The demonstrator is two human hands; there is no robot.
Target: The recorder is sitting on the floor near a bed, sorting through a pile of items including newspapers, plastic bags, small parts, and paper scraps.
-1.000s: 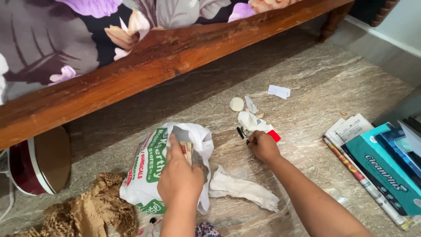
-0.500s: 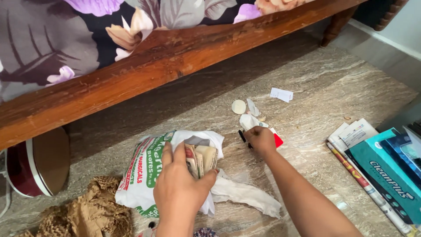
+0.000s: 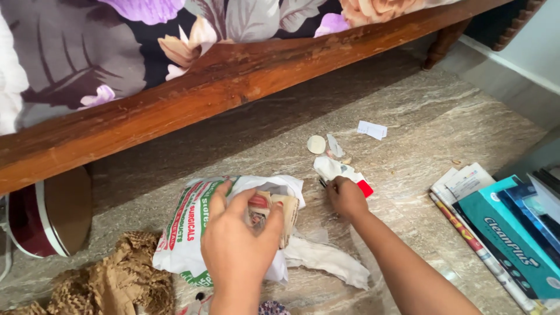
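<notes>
Head view: your left hand (image 3: 236, 242) pinches a wad of paper scraps (image 3: 274, 210) at the mouth of the white bag (image 3: 186, 227), fingers curled around it. Your right hand (image 3: 345, 197) rests on a white-and-red wrapper (image 3: 341, 172) on the floor (image 3: 408, 116), fingers pressed down on it. You look to be gathering litter into the bag; next, the wrapper needs a firm pinch and a short carry left. The floor is mottled stone, beside a wooden bed frame (image 3: 233, 76) with a floral mattress. Boxes (image 3: 507, 233) sit right, brown packing paper (image 3: 111, 280) left.
</notes>
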